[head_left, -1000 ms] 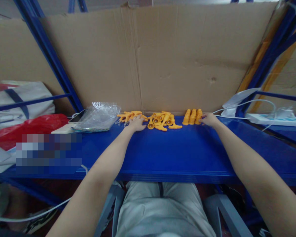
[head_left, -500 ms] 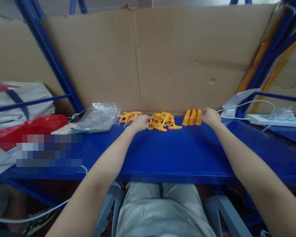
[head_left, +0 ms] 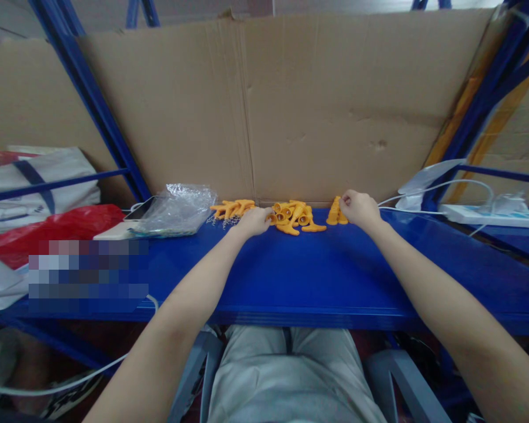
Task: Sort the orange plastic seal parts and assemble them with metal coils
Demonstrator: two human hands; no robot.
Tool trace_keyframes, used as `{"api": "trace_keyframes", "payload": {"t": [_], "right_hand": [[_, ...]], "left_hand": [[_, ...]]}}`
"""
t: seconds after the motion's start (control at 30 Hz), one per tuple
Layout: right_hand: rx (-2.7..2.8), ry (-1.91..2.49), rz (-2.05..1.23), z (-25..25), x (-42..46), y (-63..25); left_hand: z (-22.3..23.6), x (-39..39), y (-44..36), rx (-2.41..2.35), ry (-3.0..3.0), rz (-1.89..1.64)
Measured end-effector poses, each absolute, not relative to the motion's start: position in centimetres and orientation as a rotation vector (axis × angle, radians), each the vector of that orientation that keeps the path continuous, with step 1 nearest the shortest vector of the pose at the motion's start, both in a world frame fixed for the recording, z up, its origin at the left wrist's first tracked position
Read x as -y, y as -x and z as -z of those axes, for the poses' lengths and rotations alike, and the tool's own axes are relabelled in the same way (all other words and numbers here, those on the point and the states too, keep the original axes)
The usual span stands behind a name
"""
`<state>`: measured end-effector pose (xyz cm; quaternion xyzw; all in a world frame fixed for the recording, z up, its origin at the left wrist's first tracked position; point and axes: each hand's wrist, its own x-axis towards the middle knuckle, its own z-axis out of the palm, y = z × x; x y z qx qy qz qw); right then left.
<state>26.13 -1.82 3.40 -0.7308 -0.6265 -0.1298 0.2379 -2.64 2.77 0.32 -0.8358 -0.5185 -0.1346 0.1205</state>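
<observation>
My left hand (head_left: 256, 221) is at the left edge of a heap of orange hollow plastic parts (head_left: 296, 216). Its fingers are closed around one of the round-mouthed parts, mostly hidden behind them. My right hand (head_left: 361, 210) is curled over the rows of orange cone-shaped caps (head_left: 334, 211), fingertips pinched at one of them; the hand hides most of the rows. Behind my left hand lie orange branching plastic pieces (head_left: 233, 207) and small metal springs (head_left: 224, 221).
A clear plastic bag (head_left: 176, 208) lies left on the blue table (head_left: 308, 276). Farther left is a red bag (head_left: 62, 229). A white power strip (head_left: 494, 215) with cables sits right. Cardboard (head_left: 317, 106) stands behind, between blue posts.
My right hand has moved left from beside the cone-shaped caps to over them, covering the right rows. My left hand has shifted slightly right and toward me at the heap.
</observation>
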Motion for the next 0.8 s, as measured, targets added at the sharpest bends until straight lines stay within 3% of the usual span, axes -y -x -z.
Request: {"api": "trace_keyframes", "payload": {"t": [0.5,0.8], "right_hand": [[1.893,1.672,0.277,-2.3,2.2,-23.7],[1.908,1.064,-0.676,-0.5,2.4,-20.4]], "left_hand": [[-1.0,-2.4,2.1,1.374,2.143,1.123],[-0.7,0.5,-1.6,0.717,2.264,1.049]]}}
